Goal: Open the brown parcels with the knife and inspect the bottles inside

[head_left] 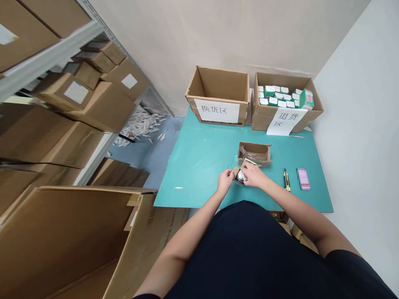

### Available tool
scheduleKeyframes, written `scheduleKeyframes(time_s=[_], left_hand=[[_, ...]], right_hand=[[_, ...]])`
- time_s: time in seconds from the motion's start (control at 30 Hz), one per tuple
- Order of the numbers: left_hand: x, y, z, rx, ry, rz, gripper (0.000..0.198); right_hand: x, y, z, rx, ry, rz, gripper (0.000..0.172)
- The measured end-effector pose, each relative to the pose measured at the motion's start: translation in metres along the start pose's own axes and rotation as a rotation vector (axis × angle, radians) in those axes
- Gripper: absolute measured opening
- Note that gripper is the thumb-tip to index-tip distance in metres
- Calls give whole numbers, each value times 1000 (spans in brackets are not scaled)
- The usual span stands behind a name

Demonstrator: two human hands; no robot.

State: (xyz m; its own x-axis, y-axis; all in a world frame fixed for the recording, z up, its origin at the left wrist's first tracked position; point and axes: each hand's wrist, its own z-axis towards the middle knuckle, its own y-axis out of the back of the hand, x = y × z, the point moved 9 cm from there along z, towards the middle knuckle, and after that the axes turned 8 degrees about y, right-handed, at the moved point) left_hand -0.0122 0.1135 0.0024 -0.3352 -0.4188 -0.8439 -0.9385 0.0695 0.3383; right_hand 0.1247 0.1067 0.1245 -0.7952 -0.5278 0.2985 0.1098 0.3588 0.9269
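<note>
My left hand (225, 181) and my right hand (253, 174) meet over the near part of a teal cutting mat (193, 166). Between them is a shiny silver rounded object (240, 177), partly wrapped in a small piece of brown cardboard (236, 172). My left fingers press that cardboard, and my right hand covers the top of the silver object, hiding much of it. Just beyond my right hand stands a small open carton (254, 153) lined with brown wrapping. To the right lie a yellow-and-black utility knife (286, 180) and a pink, pixelated flat item (303, 178).
At the mat's far edge stand an empty carton (218, 95) with a Chinese paper label and a carton (286, 101) of small white-and-green boxes, also labelled. Metal shelves (50, 54) of cartons line the left, white packets (140, 124) lie on the floor, and a large open carton (68, 241) stands lower left.
</note>
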Motion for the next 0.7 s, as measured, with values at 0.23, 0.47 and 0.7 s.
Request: scheduleKeyframes(time_s=[0.23, 0.47, 0.7], left_hand=[[-25, -6, 7, 61, -20, 2, 25], [-32, -5, 20, 50, -37, 113, 24], [-24, -2, 20, 60, -13, 102, 29]], right_hand=[[-15, 71, -24, -234, 34, 309, 58], [-38, 136, -71, -634, -18, 544, 58], [-45, 147, -94, -781, -68, 682, 56]])
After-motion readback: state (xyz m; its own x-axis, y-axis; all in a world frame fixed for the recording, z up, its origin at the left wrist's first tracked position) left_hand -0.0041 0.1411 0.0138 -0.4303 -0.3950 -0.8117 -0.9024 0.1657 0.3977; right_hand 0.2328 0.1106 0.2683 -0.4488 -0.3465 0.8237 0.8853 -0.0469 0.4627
